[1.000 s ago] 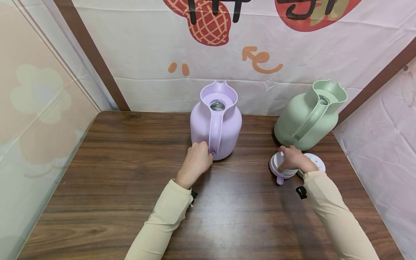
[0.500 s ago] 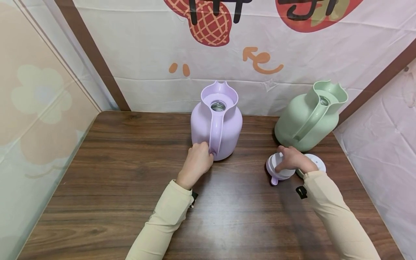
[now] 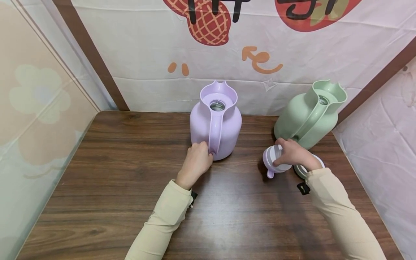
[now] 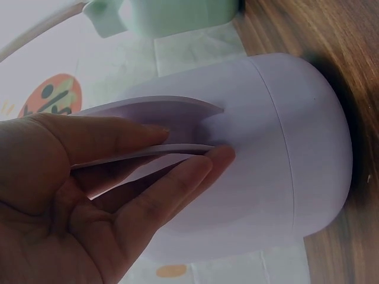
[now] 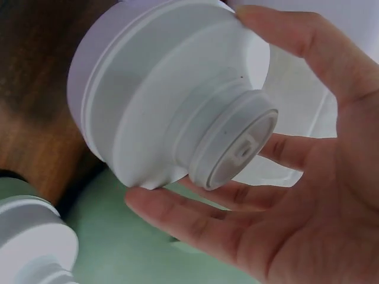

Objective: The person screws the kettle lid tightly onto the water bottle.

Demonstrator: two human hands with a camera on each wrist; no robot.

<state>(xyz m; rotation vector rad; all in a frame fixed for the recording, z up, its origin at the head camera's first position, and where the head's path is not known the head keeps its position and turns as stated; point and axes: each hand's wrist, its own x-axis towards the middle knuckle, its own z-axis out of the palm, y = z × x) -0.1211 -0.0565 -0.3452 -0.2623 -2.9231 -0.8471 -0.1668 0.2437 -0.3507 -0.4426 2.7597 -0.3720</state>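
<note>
A lilac vacuum jug [image 3: 199, 124] stands upright near the back of the wooden table, its top uncovered and its mouth showing. Thumb and fingers of my left hand [image 3: 195, 162] pinch the lower part of its handle [image 4: 154, 109]. To the right, my right hand [image 3: 294, 155] grips a lilac jug lid [image 3: 269, 159] by its edge. That lid is tilted, with its white underside and stopper [image 5: 228, 142] facing the palm in the right wrist view. Beneath the right wrist lies a green lid [image 3: 299, 172], partly covered.
A green vacuum jug [image 3: 302, 119], also uncovered, stands at the back right, just behind my right hand. A printed cloth wall [image 3: 146, 94] runs along the table's back edge. Bare wooden tabletop [image 3: 130, 151] stretches to the left.
My right hand has turned the lilac lid, raised it a little and brought it slightly left and back. My left hand keeps its hold on the handle, and both jugs stay put.
</note>
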